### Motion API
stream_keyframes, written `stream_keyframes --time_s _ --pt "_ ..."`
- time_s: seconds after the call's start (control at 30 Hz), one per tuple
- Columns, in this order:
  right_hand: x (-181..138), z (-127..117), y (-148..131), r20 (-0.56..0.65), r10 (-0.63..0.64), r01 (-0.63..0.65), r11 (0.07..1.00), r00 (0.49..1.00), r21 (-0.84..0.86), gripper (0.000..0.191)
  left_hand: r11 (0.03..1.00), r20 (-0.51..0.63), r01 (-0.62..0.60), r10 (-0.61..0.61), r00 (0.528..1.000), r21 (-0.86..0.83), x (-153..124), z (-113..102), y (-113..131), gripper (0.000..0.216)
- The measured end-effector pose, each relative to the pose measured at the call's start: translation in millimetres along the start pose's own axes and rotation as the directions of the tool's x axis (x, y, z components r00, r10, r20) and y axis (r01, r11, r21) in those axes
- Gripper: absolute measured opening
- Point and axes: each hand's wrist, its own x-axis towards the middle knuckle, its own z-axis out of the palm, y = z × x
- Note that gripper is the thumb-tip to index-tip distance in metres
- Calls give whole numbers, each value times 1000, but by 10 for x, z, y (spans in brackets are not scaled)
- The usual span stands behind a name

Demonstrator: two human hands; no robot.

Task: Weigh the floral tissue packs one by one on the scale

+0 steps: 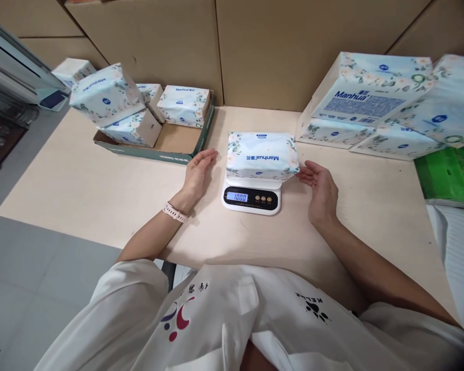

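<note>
A pack of tissues (261, 154) in a pale blue floral wrapper lies across the white digital kitchen scale (232, 207), whose lit display seems to read 100.0. To the left of the pack, my left hand (198, 172) rests near the table with its fingers stretched out, apart from the pack and holding nothing. On the other side, my right hand (320, 190) has its fingers extended, the tips at or very close to the pack's right end; I cannot tell whether they touch. The pack hides the scale's weighing plate.
At the back left, a shallow green cardboard tray (147, 153) holds several tissue packs. More packs (371, 93) are stacked at the right, beside a green package (448, 175). Large cardboard boxes (294, 51) stand along the back of the table (100, 201).
</note>
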Motion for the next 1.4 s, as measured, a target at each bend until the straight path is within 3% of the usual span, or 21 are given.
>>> stream_keyframes --time_s 1.07,1.4 --pt "22 -23 67 30 6 -6 1000 1000 -17 64 1000 19 -1 1 1000 14 6 -12 -4 14" --pt "13 -25 45 37 -4 3 1000 999 16 56 999 49 -19 17 999 29 44 -65 -46 16"
